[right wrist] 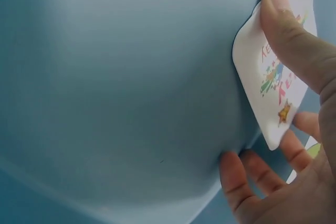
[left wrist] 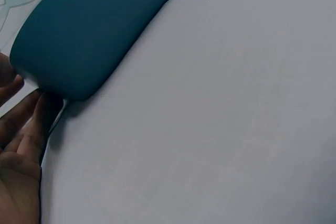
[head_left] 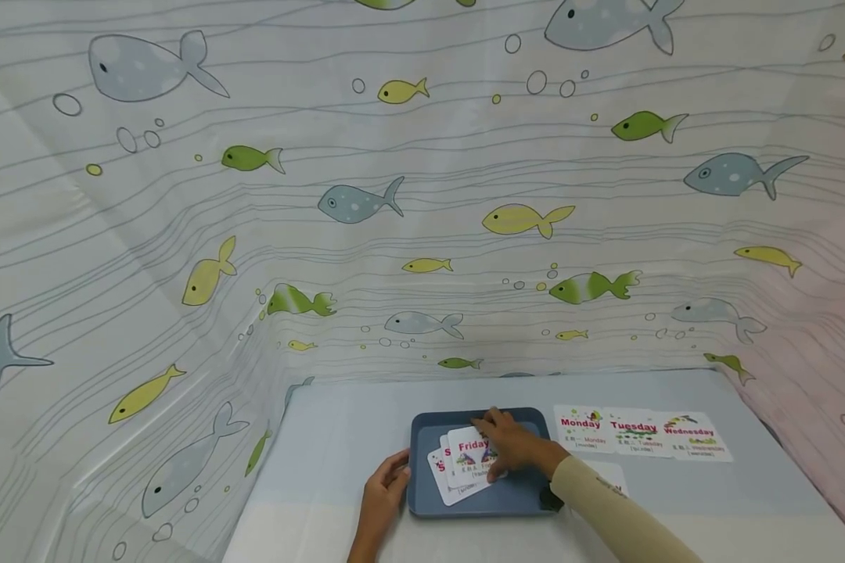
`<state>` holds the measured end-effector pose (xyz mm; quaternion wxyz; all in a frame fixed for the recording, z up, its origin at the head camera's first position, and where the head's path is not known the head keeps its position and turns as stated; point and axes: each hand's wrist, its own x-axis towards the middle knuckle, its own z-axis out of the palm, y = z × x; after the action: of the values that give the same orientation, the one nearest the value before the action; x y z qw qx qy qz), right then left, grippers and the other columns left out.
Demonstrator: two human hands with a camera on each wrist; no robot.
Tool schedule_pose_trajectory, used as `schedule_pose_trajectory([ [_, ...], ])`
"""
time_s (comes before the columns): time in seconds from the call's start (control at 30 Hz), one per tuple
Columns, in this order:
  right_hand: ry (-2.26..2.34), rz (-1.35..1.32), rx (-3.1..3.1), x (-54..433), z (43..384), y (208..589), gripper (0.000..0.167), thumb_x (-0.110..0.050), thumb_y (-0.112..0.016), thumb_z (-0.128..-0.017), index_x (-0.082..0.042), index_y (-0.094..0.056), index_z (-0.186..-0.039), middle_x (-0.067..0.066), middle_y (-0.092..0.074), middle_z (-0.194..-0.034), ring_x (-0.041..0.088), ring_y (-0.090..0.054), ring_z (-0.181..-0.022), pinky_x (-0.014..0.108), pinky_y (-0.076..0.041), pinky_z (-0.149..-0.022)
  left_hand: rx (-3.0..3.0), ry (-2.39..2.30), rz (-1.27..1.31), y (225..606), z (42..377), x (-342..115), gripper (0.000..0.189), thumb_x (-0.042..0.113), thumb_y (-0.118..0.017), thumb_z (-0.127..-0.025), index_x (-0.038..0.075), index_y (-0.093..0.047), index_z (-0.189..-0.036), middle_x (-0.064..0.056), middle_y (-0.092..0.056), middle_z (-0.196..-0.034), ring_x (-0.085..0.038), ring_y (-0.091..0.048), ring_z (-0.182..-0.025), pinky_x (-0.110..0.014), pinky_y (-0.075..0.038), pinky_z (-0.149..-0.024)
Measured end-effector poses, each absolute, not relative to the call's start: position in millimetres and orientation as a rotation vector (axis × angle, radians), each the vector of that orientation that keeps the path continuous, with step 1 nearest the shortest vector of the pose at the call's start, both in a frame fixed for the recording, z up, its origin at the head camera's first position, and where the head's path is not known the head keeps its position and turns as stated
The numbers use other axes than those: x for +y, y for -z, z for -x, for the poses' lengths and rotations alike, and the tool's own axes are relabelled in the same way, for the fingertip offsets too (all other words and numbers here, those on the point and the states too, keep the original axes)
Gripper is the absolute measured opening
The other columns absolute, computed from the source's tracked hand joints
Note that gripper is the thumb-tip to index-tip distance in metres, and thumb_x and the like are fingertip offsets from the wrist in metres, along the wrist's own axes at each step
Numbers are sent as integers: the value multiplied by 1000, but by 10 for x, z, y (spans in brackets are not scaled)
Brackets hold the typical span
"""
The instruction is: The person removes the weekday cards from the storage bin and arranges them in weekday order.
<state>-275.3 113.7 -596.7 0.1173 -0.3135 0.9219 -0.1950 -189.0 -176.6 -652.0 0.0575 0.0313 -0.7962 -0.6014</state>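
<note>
A blue-grey tray (head_left: 521,500) lies on the table with a small fanned stack of white word cards (head_left: 454,493) in it. On top is the Friday card (head_left: 470,447), printed in red with a small picture. My right hand (head_left: 510,446) reaches over the tray and holds this card, thumb at its near edge and fingers at its far edge. The right wrist view shows the thumb (right wrist: 286,30) and fingertips at opposite edges of the card (right wrist: 270,77). My left hand (head_left: 383,496) grips the tray's left edge, fingers bent against its side (left wrist: 79,35).
Right of the tray, the Monday card (head_left: 580,432), Tuesday card (head_left: 634,432) and Wednesday card (head_left: 690,438) lie in a row. Below them another card (head_left: 609,473) is partly hidden by the right sleeve (head_left: 605,500). Fish-patterned cloth (head_left: 422,234) hangs behind the table.
</note>
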Motion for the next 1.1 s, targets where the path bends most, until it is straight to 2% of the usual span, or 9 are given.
schedule_pose_trajectory([
  [0.13, 569, 929, 2715, 1134, 2771, 5974, 105, -47, -90, -64, -5, -44, -149, 7, -43, -131, 20, -42, -113, 42, -51, -98, -2393, 1815, -66, 6543, 1894, -1769, 34, 24, -65, -98, 15, -64, -130, -10, -67, -130, -11, -70, -107, -18, -55, -89],
  [0.33, 575, 951, 2742, 1115, 2767, 5957, 102, -46, -91, -61, -7, -45, -142, 4, -40, -123, 18, -40, -108, 33, -53, -87, -2383, 1820, -89, 6546, 1894, -1769, 33, 23, -66, -97, 16, -65, -130, -9, -68, -128, -11, -70, -107, -17, -55, -88],
  [0.6, 560, 884, 2767, 1093, 2739, 5964, 103, -45, -92, -60, -11, -41, -143, 4, -44, -121, 17, -44, -107, 37, -54, -88, -2402, 1869, -129, 6476, 1890, -1754, 34, 18, -64, -98, 14, -63, -131, -10, -66, -132, -12, -69, -111, -14, -53, -90],
  [0.73, 610, 861, 2761, 1095, 2738, 5986, 91, -39, -89, -69, -14, -42, -143, 2, -44, -117, 14, -46, -101, 33, -53, -84, -2414, 1883, -110, 6312, 1837, -1738, 33, 13, -64, -98, 10, -63, -131, -13, -66, -131, -12, -69, -110, -15, -53, -89],
  [0.9, 829, 816, 2712, 1103, 2762, 5988, 60, -21, -79, -85, -15, -48, -137, 1, -49, -111, 10, -51, -89, 25, -50, -73, -2426, 1879, -84, 6154, 1783, -1721, 32, 12, -64, -98, 9, -64, -130, -13, -67, -130, -10, -69, -109, -15, -53, -90],
  [1.1, 1013, 815, 2615, 1118, 2788, 5980, 49, -9, -73, -90, -9, -51, -134, 4, -62, -116, 11, -57, -94, 30, -52, -78, -2392, 1912, -80, 6182, 1784, -1728, 32, 13, -64, -97, 10, -64, -130, -13, -67, -129, -13, -70, -109, -16, -54, -89],
])
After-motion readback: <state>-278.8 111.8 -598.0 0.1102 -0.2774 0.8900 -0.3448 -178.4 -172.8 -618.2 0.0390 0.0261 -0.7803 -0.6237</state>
